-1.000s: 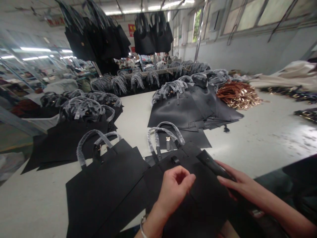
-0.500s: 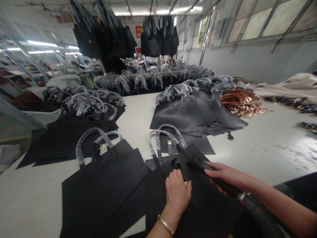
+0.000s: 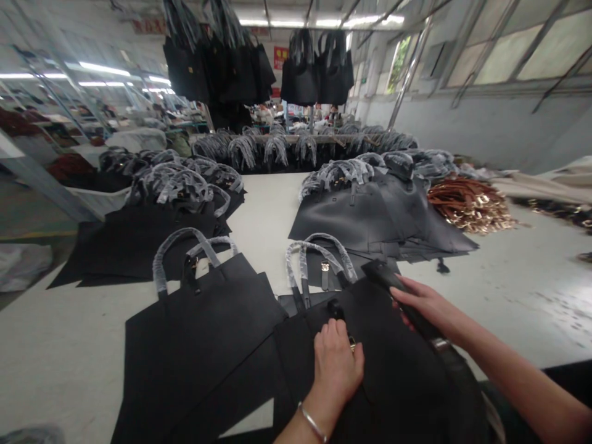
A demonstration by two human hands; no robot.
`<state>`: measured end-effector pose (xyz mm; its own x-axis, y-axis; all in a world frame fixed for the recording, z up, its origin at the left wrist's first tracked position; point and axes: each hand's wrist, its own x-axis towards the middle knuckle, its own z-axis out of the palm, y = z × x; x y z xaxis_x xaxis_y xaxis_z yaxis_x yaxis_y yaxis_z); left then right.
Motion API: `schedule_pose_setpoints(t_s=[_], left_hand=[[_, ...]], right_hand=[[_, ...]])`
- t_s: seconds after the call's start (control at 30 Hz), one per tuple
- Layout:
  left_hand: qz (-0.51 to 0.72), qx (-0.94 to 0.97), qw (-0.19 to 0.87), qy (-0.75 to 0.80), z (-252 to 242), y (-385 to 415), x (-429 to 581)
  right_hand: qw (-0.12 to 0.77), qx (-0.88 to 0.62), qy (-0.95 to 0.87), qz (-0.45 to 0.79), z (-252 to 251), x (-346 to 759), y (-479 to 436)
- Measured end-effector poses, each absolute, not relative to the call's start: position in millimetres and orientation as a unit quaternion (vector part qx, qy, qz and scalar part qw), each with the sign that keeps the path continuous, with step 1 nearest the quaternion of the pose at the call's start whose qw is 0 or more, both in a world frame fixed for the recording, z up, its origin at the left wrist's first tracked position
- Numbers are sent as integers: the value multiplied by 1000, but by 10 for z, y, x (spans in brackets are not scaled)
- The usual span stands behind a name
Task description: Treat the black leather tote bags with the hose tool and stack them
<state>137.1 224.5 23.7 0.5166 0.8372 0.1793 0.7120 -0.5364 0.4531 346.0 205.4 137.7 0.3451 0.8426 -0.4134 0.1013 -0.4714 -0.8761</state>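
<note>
The black tote bag (image 3: 398, 382) lies flat on the white surface (image 3: 263, 209), its panel looking light and fairly stiff, held down by the left hand (image 3: 337, 370) in an open grip, while the right hand (image 3: 425, 306) grips a dark strap (image 3: 393, 280), the surest hold.

Can't really read anything here, tbh: there's a red banner (image 3: 148, 26) high on the far wall and a red poster (image 3: 280, 57) further right, both with yellowish lettering, way too blurry.
</note>
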Motion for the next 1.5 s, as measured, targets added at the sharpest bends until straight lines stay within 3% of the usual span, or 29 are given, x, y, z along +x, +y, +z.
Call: schedule_pose_setpoints(t_s=[0.37, 0.57, 0.67, 0.9, 1.0, 1.17, 1.23, 1.33, 1.5], left_hand=[[201, 851, 176, 451, 249, 2241, 1380], [214, 834, 193, 470, 197, 2227, 1375], [238, 812, 201, 494, 169, 2221, 1376], [235, 795, 228, 511, 269, 2222, 1354], [267, 771, 302, 494, 327, 2283, 1293], [385, 505, 670, 385, 438, 2615, 1101], [438, 370, 754, 320, 460, 2765, 1017], [479, 275, 778, 300, 422, 2905, 938], [462, 272, 761, 366, 273, 2979, 971]], right_hand=[[327, -718, -293, 540, 1186, 3944, 2175], [369, -725, -319, 486, 1226, 3838, 2435], [383, -724, -329, 470, 1362, 3679, 2255], [320, -713, -334, 527, 1446, 3266, 1547], [304, -704, -332, 549, 1361, 3168, 1406], [291, -677, -353, 577, 1296, 3056, 1470], [286, -672, -355, 584, 1283, 3016, 1560], [270, -670, -350, 596, 1251, 2974, 1702], [239, -659, -349, 622, 1254, 2920, 1936]])
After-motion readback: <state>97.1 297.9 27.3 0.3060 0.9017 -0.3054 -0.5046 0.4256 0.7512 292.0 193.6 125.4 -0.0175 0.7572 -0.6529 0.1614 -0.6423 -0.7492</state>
